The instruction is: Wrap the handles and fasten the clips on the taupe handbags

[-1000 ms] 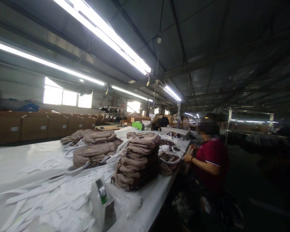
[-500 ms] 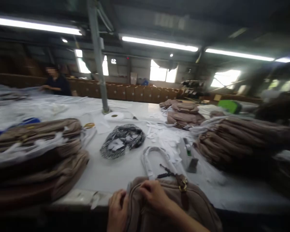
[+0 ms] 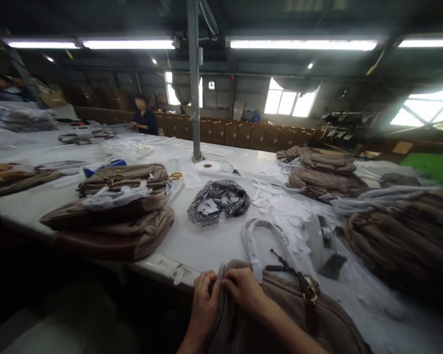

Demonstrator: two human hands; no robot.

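A taupe handbag [image 3: 280, 314] lies at the near edge of the white table [image 3: 206, 246], its paper-wrapped handle [image 3: 260, 241] arching up behind it. My left hand [image 3: 203, 300] and my right hand [image 3: 245, 290] both pinch the top left corner of the bag, fingers closed on the fabric, with a small white piece between them. A gold clasp [image 3: 309, 290] with a dark strap sits on the bag's front.
Stacks of taupe bags lie left [image 3: 114, 211], right [image 3: 402, 236] and far right [image 3: 321, 169]. A tape dispenser [image 3: 323, 243], paper scraps, a dark patterned bundle [image 3: 218, 200], a tape roll [image 3: 207, 165] and a steel post [image 3: 195, 83] are ahead. A person [image 3: 143, 117] works at the far side.
The view swung from a co-worker down the table to the bag in front of me, then shifted a little left. Both hands moved closer together on the bag's corner.
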